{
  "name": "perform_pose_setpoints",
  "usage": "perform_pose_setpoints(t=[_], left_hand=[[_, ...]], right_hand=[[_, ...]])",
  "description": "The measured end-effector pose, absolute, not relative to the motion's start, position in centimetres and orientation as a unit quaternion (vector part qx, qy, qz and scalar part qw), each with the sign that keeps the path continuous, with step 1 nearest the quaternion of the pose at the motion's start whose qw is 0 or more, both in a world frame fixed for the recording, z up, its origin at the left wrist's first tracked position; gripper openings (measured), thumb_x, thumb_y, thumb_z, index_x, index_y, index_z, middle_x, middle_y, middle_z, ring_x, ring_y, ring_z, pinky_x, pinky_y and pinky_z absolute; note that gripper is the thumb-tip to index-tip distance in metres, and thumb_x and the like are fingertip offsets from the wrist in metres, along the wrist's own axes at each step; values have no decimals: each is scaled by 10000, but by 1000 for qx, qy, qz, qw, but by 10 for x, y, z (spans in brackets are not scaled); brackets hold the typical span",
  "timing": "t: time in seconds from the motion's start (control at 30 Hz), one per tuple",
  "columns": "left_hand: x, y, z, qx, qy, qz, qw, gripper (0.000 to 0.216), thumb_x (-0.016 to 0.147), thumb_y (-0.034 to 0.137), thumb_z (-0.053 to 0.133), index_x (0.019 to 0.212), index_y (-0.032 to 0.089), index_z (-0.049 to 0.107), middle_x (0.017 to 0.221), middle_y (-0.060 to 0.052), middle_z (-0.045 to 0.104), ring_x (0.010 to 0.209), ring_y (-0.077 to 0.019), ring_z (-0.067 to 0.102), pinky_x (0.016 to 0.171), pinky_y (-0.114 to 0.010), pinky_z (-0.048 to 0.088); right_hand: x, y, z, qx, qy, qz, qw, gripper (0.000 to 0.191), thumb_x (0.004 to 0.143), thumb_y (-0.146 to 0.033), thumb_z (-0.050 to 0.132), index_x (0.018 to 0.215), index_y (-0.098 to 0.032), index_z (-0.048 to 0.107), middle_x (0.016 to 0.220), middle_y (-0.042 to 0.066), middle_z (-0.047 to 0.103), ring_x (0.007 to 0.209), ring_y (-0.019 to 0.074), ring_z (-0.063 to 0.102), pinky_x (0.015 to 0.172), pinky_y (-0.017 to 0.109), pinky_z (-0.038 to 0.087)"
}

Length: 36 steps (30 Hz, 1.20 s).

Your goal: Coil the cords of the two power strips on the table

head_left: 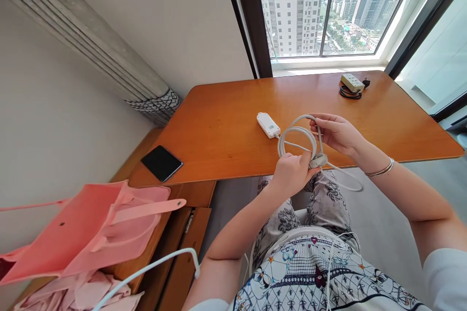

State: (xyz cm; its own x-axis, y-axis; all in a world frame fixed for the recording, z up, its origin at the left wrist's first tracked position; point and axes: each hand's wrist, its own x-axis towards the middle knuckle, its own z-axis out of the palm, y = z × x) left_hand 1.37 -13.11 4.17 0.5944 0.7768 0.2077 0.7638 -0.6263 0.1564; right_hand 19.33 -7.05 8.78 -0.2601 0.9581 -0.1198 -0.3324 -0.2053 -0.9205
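A white cable [298, 129] is wound into loops above the front edge of the table. My left hand [292, 172] is closed round the lower part of the coil, with a pale plug-like piece [319, 160] at its fingertips. My right hand [337, 133] pinches the right side of an upper loop between thumb and fingers. One end of the cable runs to a small white power strip [269, 125] lying on the table just left of the coil. A loose length of cable hangs below my right wrist, over my lap.
On the brown table [219, 131], a black tablet [161, 163] lies at the left front corner. A second power strip [352, 82] with a black cord sits at the back right. An open pink bag [87, 228] stands at the lower left. Beyond the table is a window [328, 14].
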Motion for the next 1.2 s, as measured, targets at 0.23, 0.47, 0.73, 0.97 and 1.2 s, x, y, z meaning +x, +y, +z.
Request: perform_pose_setpoints(t=[0.23, 0.47, 0.73, 0.97, 1.2], left_hand=[[12, -120, 35, 887, 438, 144, 9, 323, 1014, 462, 523, 1013, 155, 625, 754, -92, 725, 768, -260, 731, 729, -354, 454], [8, -111, 32, 876, 461, 144, 21, 351, 1021, 434, 491, 1138, 122, 605, 788, -115, 743, 774, -276, 729, 738, -364, 471], [3, -113, 34, 901, 427, 78, 19, 428, 1035, 473, 470, 1246, 115, 570, 816, -116, 754, 792, -303, 736, 729, -368, 467], [4, -112, 31, 909, 410, 68, 10, 454, 1027, 498, 496, 1268, 123, 585, 842, -118, 762, 826, -294, 748, 747, -358, 473], [2, -107, 26, 912, 397, 97, 35, 435, 1030, 506, 468, 1206, 122, 572, 842, -113, 741, 772, -284, 715, 706, -346, 446]], right_hand=[[191, -77, 79, -381, -422, 684, 457, 336, 728, -404, 898, 841, -197, 660, 862, 18, 702, 775, 150, 687, 745, 325, 619], [181, -86, 73, -379, -439, 666, 470, 383, 739, -440, 868, 896, -218, 599, 955, 8, 730, 845, 181, 731, 733, 312, 576], [179, -82, 76, -402, -459, 661, 438, 429, 741, -462, 849, 916, -241, 526, 886, 1, 749, 872, 211, 749, 729, 324, 584], [175, -86, 74, -387, -463, 670, 433, 420, 772, -445, 837, 957, -234, 524, 1023, 20, 750, 880, 183, 739, 749, 313, 596], [173, -85, 70, -365, -465, 690, 419, 418, 752, -306, 857, 1021, -238, 545, 833, -32, 680, 810, 160, 711, 726, 295, 594]])
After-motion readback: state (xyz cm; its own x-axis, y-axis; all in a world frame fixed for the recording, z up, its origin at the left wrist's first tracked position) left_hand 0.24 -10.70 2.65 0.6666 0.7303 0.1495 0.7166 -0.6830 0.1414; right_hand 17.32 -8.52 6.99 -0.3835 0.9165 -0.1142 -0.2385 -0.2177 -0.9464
